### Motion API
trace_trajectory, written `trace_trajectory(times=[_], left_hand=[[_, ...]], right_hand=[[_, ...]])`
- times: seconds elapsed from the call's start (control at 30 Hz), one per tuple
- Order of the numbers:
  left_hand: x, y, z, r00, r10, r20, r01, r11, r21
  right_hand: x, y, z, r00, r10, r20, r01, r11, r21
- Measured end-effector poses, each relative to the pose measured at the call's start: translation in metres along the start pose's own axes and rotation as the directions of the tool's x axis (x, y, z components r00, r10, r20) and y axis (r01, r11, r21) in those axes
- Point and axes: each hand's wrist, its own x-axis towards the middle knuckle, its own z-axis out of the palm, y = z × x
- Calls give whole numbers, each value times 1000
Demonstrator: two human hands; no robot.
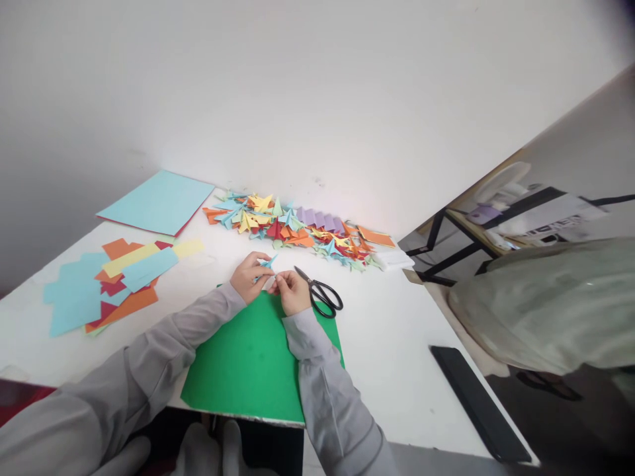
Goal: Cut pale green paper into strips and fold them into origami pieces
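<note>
My left hand [249, 277] is closed, its fingertips pinching a small light-blue folded paper piece [268, 262]. Just beside it, my right hand [294, 293] has its thumb and forefinger pressed together at a small pale piece [269, 283]; its kind is too small to make out. Both hands hover over the far edge of a green sheet [248, 357]. To the right of my right hand lie black-handled scissors [325, 296], partly on the green sheet, their blades pointing away to the left.
Folded paper shapes in many colours [275, 221] line the wall, with purple pleated paper [320, 219] among them. Loose paper strips [143, 264] and a large blue sheet [163, 201] lie left. A black bar [479, 403] borders the right edge; a person's sleeve [550, 304] shows beyond.
</note>
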Motion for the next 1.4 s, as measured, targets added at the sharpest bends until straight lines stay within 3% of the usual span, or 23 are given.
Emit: trace_trajectory(times=[0.17, 0.3, 0.4, 0.53, 0.63, 0.73, 0.9, 1.0, 1.17, 1.4], left_hand=[[0, 0, -1, 1000, 3, 4, -2, 1000, -5], [1, 0, -2, 999, -49, -14, 48, 998, -42], [1, -3, -1, 985, -168, 49, 174, 972, -159], [2, -7, 1, 921, -356, 158, 389, 830, -401], [4, -9, -1, 884, -420, 204, 463, 735, -496], [8, -8, -6, 856, -447, 259, 513, 679, -525], [11, -4, -9, 766, -530, 364, 639, 567, -519], [11, -2, -9, 742, -548, 386, 666, 537, -518], [12, -3, -10, 743, -546, 386, 667, 558, -495], [11, -3, -6, 811, -485, 326, 582, 620, -526]], right_hand=[[-2, 1, 0, 998, -58, -33, 53, 990, -130], [0, -2, -1, 1000, 6, -8, -6, 1000, -24], [2, -4, -4, 1000, 7, -14, -6, 999, 48], [2, -6, -10, 998, -52, 19, 51, 997, 58], [1, -9, -12, 995, -70, 74, 63, 994, 89], [1, -10, -12, 990, -87, 113, 76, 992, 96], [4, -5, -11, 987, -101, 122, 90, 991, 97], [5, -3, -11, 990, -89, 112, 77, 992, 100], [5, -4, -12, 991, -65, 120, 53, 994, 99], [5, -6, -13, 989, 15, 148, -32, 993, 110]])
